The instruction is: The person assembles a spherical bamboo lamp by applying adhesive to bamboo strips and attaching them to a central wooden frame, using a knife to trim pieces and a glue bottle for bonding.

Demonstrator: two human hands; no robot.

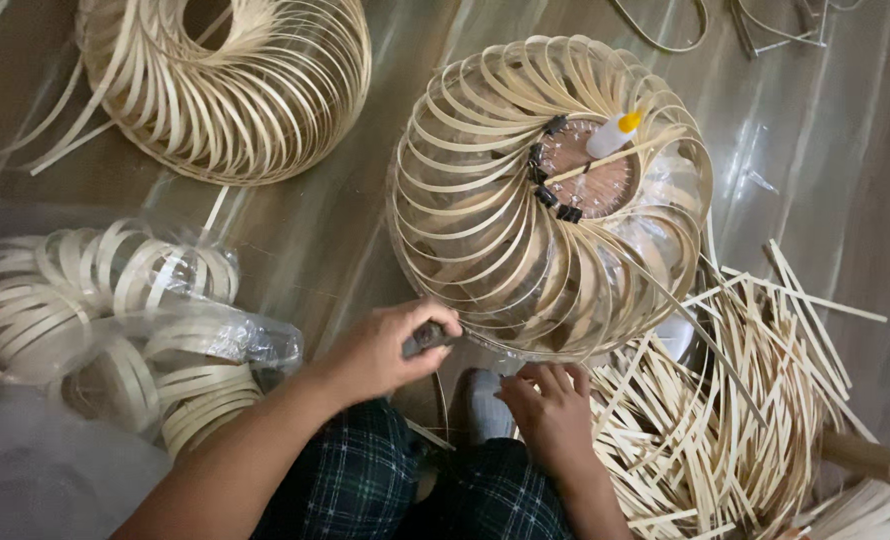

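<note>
A round lampshade frame (485,200) of curved bamboo strips stands on the floor in front of me. Black clips (555,200) line its round centre disc, where a small white glue bottle with a yellow cap (613,133) lies. My left hand (385,345) is closed around a dark tool (427,336) at the frame's lower edge. To the right of that tool, my right hand (550,410) rests just under the same rim, fingers curled, touching the frame's bottom.
A second finished bamboo frame (235,80) sits at the top left. Clear plastic bags of coiled bamboo strips (105,310) lie at the left. A heap of loose strips (725,400) covers the right, beside a cardboard tube (865,458). My legs in checked trousers (365,480) are below.
</note>
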